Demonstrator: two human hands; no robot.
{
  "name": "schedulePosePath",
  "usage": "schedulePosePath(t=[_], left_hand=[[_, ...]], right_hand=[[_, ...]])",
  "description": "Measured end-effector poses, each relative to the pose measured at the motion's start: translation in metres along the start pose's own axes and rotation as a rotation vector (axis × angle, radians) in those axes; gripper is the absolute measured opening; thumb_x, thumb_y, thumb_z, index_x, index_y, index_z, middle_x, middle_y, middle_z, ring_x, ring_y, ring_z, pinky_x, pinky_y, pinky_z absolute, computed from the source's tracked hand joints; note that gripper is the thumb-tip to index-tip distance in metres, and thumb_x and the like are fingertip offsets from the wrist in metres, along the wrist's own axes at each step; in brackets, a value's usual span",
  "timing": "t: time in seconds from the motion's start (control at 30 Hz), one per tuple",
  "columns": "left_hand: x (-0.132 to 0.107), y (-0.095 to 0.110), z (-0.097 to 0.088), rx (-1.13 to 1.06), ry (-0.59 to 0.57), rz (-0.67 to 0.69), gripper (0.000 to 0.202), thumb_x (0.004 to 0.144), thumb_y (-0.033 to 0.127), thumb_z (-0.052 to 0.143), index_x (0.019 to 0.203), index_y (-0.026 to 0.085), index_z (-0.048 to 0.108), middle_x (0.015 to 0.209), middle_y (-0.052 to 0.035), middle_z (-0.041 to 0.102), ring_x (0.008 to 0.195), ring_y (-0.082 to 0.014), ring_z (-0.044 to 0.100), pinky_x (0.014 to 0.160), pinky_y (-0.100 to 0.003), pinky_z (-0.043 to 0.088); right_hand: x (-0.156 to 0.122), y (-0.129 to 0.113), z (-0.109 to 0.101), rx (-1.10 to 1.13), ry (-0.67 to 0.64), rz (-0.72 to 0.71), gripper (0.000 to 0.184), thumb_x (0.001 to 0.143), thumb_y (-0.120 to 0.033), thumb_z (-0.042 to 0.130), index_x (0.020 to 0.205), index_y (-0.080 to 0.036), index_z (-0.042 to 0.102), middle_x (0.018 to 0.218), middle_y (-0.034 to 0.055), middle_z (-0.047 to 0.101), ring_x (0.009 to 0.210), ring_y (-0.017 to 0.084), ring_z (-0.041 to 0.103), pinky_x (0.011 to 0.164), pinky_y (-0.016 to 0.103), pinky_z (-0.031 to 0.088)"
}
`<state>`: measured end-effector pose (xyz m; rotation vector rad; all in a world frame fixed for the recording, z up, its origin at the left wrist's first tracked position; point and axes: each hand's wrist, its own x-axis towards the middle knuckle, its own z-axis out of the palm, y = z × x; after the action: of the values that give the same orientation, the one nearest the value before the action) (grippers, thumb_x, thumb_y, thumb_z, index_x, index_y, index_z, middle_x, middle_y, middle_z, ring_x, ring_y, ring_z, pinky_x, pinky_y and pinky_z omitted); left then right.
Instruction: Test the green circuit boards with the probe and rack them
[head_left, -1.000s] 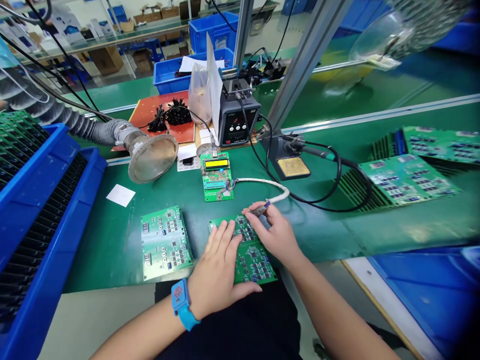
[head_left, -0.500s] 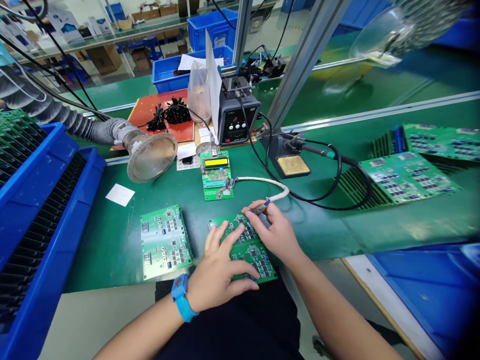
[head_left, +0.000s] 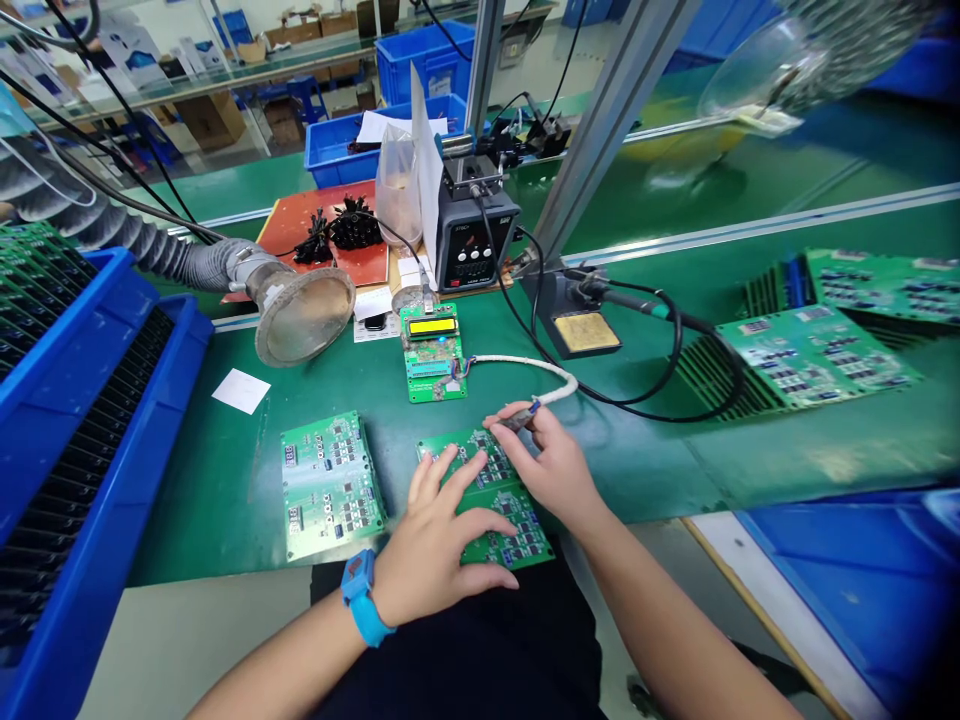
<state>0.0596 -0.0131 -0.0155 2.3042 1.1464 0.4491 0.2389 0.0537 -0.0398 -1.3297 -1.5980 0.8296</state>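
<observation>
My left hand (head_left: pixel 439 530) rests with spread fingers on a green circuit board (head_left: pixel 517 540), holding it flat against the bench mat. My right hand (head_left: pixel 551 465) pinches a small dark test probe (head_left: pixel 521 420) over the board's upper part. A white sleeved cable (head_left: pixel 525 362) runs from the probe to a green tester board with a yellow LCD (head_left: pixel 433 350). A blue wrist strap (head_left: pixel 361 600) circles my left wrist. A second populated circuit board (head_left: pixel 330 485) lies to the left of my left hand, apart from it.
A blue rack of upright boards (head_left: pixel 90 400) stands at the left, and stacked boards (head_left: pixel 814 355) lie at the right. Behind are a soldering station (head_left: pixel 472 235), an iron stand (head_left: pixel 585 335) and a fume extractor hood (head_left: pixel 300 315).
My left hand has slid slightly toward me and its fingers have spread, showing more of the board. My right hand and the probe have barely moved.
</observation>
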Motion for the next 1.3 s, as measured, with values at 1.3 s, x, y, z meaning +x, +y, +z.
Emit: schedulePosePath(t=[1.3], left_hand=[[0.001, 0.003, -0.004, 0.033, -0.018, -0.035, 0.036, 0.076, 0.044, 0.077, 0.107, 0.030, 0.064, 0.151, -0.0022, 0.032, 0.143, -0.0344, 0.016, 0.113, -0.062, 0.013]], right_hand=[[-0.057, -0.005, -0.032, -0.049, -0.101, 0.099, 0.020, 0.088, -0.040, 0.054, 0.096, -0.022, 0.061, 0.099, 0.0086, 0.072, 0.111, 0.028, 0.061, 0.099, 0.048, 0.046]])
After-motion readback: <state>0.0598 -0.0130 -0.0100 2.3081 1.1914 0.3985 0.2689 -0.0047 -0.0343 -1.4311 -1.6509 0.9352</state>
